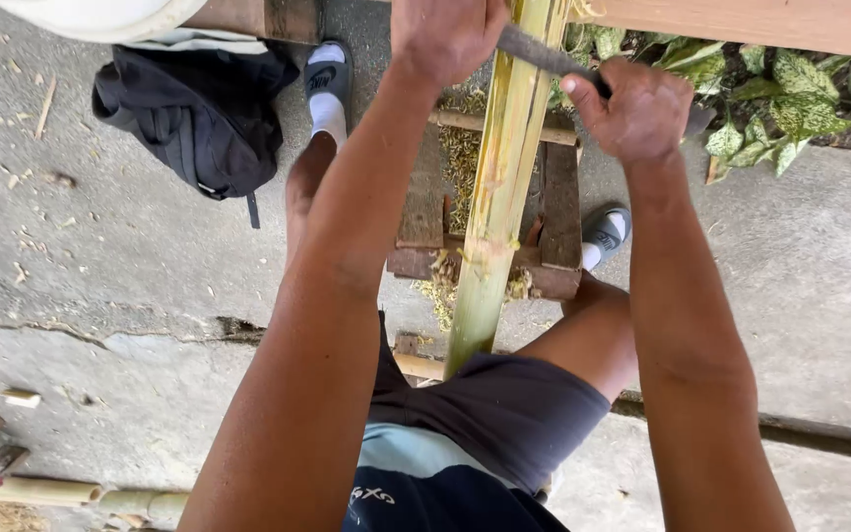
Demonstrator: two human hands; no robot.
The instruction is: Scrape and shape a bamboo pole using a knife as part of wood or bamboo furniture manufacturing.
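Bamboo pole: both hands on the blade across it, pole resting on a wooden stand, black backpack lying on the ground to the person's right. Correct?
One thing is off: the black backpack lies to the person's left, not right, as the head view shows. The rest holds: left hand and right hand hold the blade across the bamboo pole, which rests on the wooden stand.

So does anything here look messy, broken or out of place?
Yes. Pale shavings are strewn over the wooden stand under the bamboo pole that both hands, left hand and right hand, work with a blade. The concrete floor is cracked, and a black backpack lies slumped on it.
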